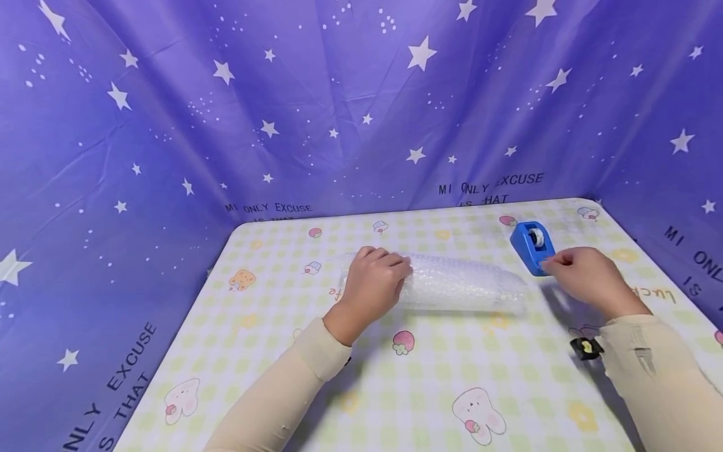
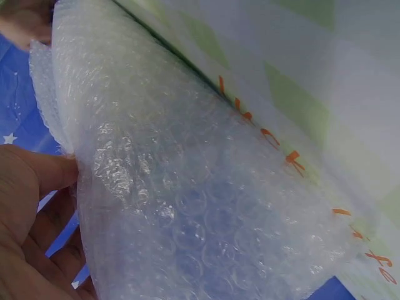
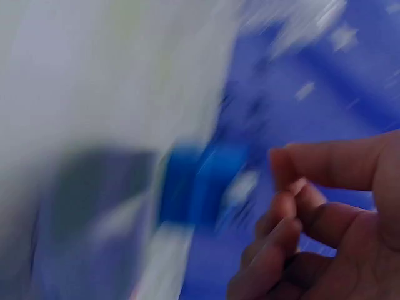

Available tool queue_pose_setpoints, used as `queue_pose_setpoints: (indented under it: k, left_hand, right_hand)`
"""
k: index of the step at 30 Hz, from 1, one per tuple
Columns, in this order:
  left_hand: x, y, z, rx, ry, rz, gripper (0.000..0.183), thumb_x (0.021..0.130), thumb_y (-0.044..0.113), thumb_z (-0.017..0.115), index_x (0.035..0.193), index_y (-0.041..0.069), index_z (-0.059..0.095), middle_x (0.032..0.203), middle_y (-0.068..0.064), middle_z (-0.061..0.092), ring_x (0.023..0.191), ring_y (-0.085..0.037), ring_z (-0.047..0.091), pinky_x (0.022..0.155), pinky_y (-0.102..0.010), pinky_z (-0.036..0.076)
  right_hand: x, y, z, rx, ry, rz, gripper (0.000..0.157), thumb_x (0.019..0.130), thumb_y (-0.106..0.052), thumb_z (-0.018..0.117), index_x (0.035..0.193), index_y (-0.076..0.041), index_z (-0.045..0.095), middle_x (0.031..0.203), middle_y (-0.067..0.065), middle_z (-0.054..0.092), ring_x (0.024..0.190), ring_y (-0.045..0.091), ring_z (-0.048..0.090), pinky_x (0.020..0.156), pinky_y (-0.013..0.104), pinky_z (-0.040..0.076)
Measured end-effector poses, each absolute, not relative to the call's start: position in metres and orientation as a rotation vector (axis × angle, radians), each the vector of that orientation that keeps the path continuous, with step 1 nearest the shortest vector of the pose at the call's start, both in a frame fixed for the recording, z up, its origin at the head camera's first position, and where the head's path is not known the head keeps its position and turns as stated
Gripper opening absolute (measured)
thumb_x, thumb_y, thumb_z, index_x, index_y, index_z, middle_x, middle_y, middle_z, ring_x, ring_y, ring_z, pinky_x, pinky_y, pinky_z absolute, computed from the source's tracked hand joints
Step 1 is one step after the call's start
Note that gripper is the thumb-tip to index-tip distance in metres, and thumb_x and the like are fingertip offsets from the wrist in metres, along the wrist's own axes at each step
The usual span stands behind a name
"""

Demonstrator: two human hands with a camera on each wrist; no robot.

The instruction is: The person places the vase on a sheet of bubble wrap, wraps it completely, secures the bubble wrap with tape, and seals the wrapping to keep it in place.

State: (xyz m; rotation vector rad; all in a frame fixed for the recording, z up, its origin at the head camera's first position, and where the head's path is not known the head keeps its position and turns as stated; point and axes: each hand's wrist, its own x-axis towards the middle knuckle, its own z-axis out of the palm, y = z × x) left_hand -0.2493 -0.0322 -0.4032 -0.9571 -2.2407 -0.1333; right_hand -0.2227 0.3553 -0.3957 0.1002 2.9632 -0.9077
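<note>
A clear roll of bubble wrap [image 1: 463, 285] lies across the middle of the table. My left hand [image 1: 375, 279] grips its left part; in the left wrist view the thumb [image 2: 56, 172] presses on the edge of the bubble wrap [image 2: 187, 175]. To the right, my right hand [image 1: 587, 276] is at the near end of a blue tape dispenser [image 1: 532, 251] with a small roll of tape in it. The right hand's fingertips are drawn close together beside the blurred dispenser [image 3: 200, 184] in the right wrist view; I cannot tell whether they pinch clear tape.
The table [image 1: 339, 402] has a green-and-white checked cover printed with strawberries, bears and cupcakes. Its rounded back edge meets a purple curtain [image 1: 339, 125] with white stars, which also hangs at both sides. A small black device [image 1: 586, 348] is worn on the right wrist.
</note>
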Motion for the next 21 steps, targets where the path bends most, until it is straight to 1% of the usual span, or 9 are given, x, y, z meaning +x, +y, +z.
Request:
queue_pose_setpoints:
  k: [2, 3, 5, 8, 9, 10, 14, 17, 21]
  left_hand:
    - [-0.25, -0.032, -0.403, -0.958, -2.232, -0.126, 0.019, 0.094, 0.014, 0.07, 0.101, 0.027, 0.082, 0.106, 0.009, 0.079, 0.093, -0.014, 0.072, 0.089, -0.036, 0.05]
    - [-0.25, -0.031, -0.403, -0.96, -2.226, -0.125, 0.02, 0.094, 0.013, 0.069, 0.1, 0.027, 0.081, 0.104, 0.009, 0.079, 0.093, -0.014, 0.072, 0.089, -0.036, 0.05]
    - [-0.25, -0.031, -0.404, -0.962, -2.209, -0.114, 0.022, 0.094, 0.011, 0.066, 0.099, 0.027, 0.08, 0.102, 0.009, 0.078, 0.091, -0.014, 0.072, 0.09, -0.037, 0.05]
    - [-0.25, -0.029, -0.405, -0.959, -2.183, -0.072, 0.028, 0.094, 0.009, 0.065, 0.103, 0.03, 0.079, 0.1, 0.011, 0.077, 0.089, -0.013, 0.071, 0.091, -0.037, 0.05]
    - [-0.25, -0.029, -0.405, -0.96, -2.177, -0.05, 0.03, 0.094, 0.009, 0.065, 0.107, 0.033, 0.079, 0.101, 0.011, 0.076, 0.089, -0.012, 0.071, 0.091, -0.037, 0.05]
    - [-0.25, -0.028, -0.406, -0.96, -2.174, -0.025, 0.033, 0.094, 0.01, 0.065, 0.11, 0.035, 0.079, 0.101, 0.011, 0.075, 0.09, -0.012, 0.07, 0.092, -0.037, 0.05]
    - [-0.249, -0.027, -0.407, -0.974, -2.164, 0.061, 0.038, 0.095, 0.014, 0.068, 0.118, 0.043, 0.077, 0.101, 0.01, 0.072, 0.093, -0.013, 0.068, 0.093, -0.038, 0.049]
    - [-0.248, -0.027, -0.409, -0.975, -2.155, 0.088, 0.037, 0.095, 0.014, 0.069, 0.116, 0.042, 0.078, 0.1, 0.009, 0.07, 0.091, -0.013, 0.066, 0.094, -0.039, 0.048]
    - [-0.247, -0.026, -0.41, -0.969, -2.144, 0.108, 0.033, 0.096, 0.017, 0.068, 0.116, 0.041, 0.079, 0.1, 0.009, 0.069, 0.088, -0.014, 0.065, 0.094, -0.04, 0.047]
  right_hand:
    - [-0.214, 0.33, -0.386, 0.048, 2.974, -1.048, 0.045, 0.105, -0.042, 0.055, 0.107, -0.002, 0.073, 0.1, 0.014, 0.072, 0.08, 0.016, 0.055, 0.065, 0.029, 0.042]
    - [-0.21, 0.316, -0.382, 0.026, 2.946, -1.137, 0.046, 0.104, -0.044, 0.056, 0.117, -0.003, 0.073, 0.107, 0.015, 0.071, 0.082, 0.015, 0.056, 0.065, 0.029, 0.044]
    - [-0.204, 0.29, -0.375, -0.012, 2.867, -1.307, 0.045, 0.104, -0.044, 0.058, 0.119, -0.005, 0.073, 0.1, 0.013, 0.069, 0.078, 0.011, 0.055, 0.063, 0.028, 0.047]
    - [-0.198, 0.256, -0.372, -0.063, 2.7, -1.522, 0.042, 0.103, -0.041, 0.062, 0.118, -0.004, 0.073, 0.081, 0.002, 0.061, 0.063, 0.008, 0.049, 0.054, 0.029, 0.047]
    - [-0.197, 0.247, -0.372, -0.06, 2.646, -1.576, 0.042, 0.102, -0.041, 0.063, 0.117, -0.003, 0.074, 0.077, 0.0, 0.057, 0.058, 0.008, 0.047, 0.051, 0.029, 0.046]
    - [-0.197, 0.239, -0.372, -0.065, 2.618, -1.608, 0.042, 0.101, -0.04, 0.065, 0.115, -0.002, 0.074, 0.075, -0.001, 0.057, 0.057, 0.007, 0.046, 0.05, 0.029, 0.045]
    - [-0.199, 0.218, -0.377, -0.026, 2.574, -1.654, 0.041, 0.098, -0.042, 0.07, 0.105, -0.002, 0.076, 0.072, -0.001, 0.06, 0.053, 0.008, 0.045, 0.047, 0.029, 0.04]
    - [-0.202, 0.209, -0.383, -0.012, 2.576, -1.665, 0.039, 0.096, -0.04, 0.071, 0.101, -0.002, 0.077, 0.071, -0.001, 0.064, 0.05, 0.008, 0.044, 0.046, 0.029, 0.038]
    - [-0.206, 0.202, -0.391, -0.017, 2.584, -1.67, 0.037, 0.095, -0.039, 0.073, 0.098, -0.002, 0.078, 0.073, -0.003, 0.069, 0.047, 0.007, 0.043, 0.046, 0.028, 0.038]
